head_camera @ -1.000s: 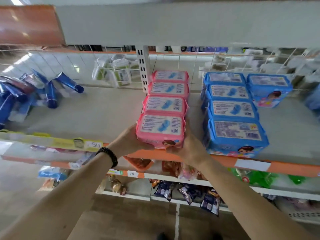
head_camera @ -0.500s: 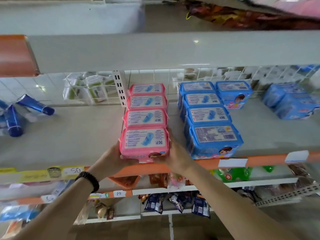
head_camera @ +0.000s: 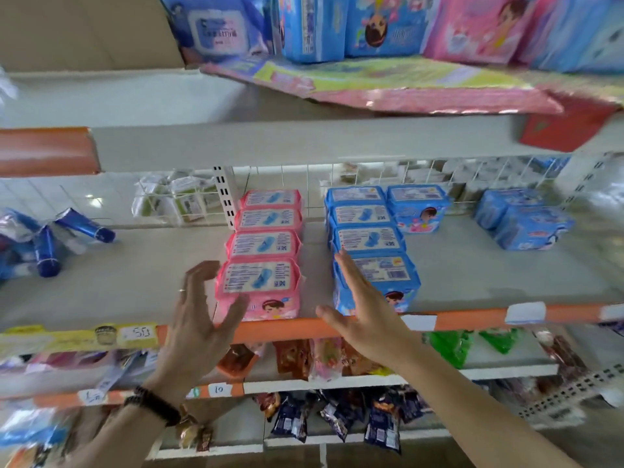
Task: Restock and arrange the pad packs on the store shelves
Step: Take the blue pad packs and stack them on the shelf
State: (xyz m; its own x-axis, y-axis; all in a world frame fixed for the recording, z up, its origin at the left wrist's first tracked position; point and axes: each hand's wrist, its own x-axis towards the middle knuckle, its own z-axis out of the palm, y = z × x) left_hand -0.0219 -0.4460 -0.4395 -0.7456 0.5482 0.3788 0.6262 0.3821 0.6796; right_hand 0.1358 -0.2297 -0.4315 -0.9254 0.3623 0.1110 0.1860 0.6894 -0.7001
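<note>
While open, both hands (head_camera: 202,319) flank front pink pack (head_camera: 260,287)

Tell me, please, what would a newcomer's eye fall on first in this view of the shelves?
Two open hands dominate the middle: the left hand beside the front pink pad pack, the right hand in front of the front blue pad pack. Behind each, a neat row of matching packs runs back along the grey shelf. Large pink and blue packs crowd the top shelf above.
</note>
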